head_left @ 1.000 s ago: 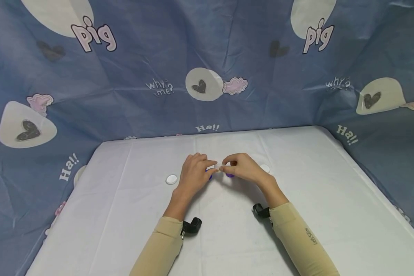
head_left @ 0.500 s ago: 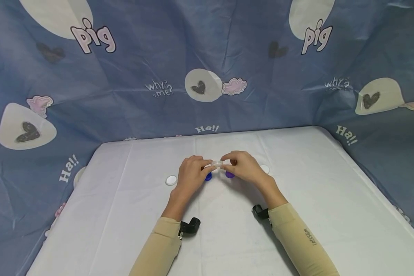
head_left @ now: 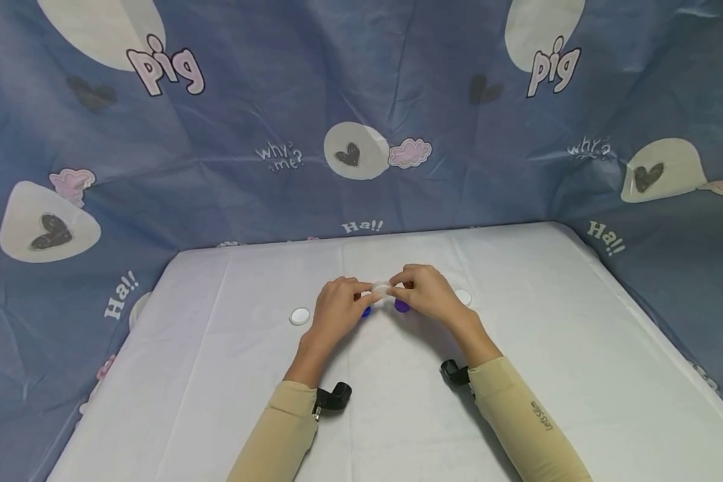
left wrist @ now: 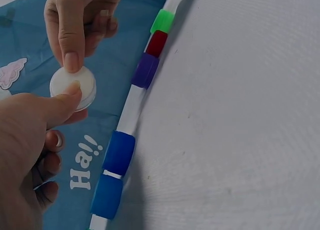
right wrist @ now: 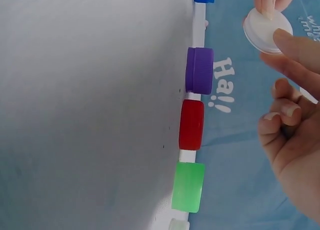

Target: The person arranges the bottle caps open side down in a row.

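Between my two hands is a white round cap point(head_left: 381, 288), raised above the table. In the left wrist view the flat white face of the cap point(left wrist: 86, 83) shows, with a clearer rim below. My left hand point(head_left: 337, 304) pinches one side of it, thumb on the face and a finger behind. From the opposite side my right hand point(head_left: 426, 289) pinches its edge, seen also in the right wrist view. Close below the hands stand a blue cap point(head_left: 366, 312), partly hidden by the left hand, and a purple cap point(head_left: 402, 306).
One white disc-shaped cap point(head_left: 300, 316) lies left of the left hand, another white cap point(head_left: 463, 297) behind the right wrist. Wrist views show a row of caps, among them a red cap point(right wrist: 191, 125) and a green cap point(right wrist: 188, 187). A patterned blue cloth point(head_left: 361, 194) hangs behind the table.
The held white cap was mostly hidden one second ago; it now shows more between the fingertips. My left hand shifted slightly right since half a second ago, covering more of the blue cap.
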Tool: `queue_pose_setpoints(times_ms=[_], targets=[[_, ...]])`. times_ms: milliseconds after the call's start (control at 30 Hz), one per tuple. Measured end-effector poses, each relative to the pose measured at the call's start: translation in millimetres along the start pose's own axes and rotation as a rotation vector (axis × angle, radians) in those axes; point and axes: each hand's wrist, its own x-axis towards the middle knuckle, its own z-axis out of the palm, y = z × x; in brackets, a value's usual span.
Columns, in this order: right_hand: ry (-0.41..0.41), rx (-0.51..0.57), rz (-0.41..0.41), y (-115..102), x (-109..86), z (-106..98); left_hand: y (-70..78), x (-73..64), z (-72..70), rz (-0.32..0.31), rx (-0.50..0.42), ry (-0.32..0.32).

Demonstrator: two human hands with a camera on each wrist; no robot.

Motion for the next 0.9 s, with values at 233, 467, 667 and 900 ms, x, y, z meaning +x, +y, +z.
queue_pose_setpoints(times_ms=[233, 467, 667, 900], targets=[[-0.071, 0.213, 0.112, 5.8, -0.4, 1.8, 0.4, 0.1, -2.1, 0.111, 0.154, 0.007], [-0.124, 0.356, 0.201, 9.7, -3.1, -4.5, -1.6, -0.1, -1.2, 0.205, 0.186, 0.091], [-0.147, 0.410, 0.251, 11.4, -3.2, -6.7, -3.9, -1.1, -1.3, 0.270, 0.144, 0.144], [-0.156, 0.399, 0.267, 8.2, -2.8, -7.5, -3.8, -1.6, -3.0, 0.295, 0.126, 0.147]])
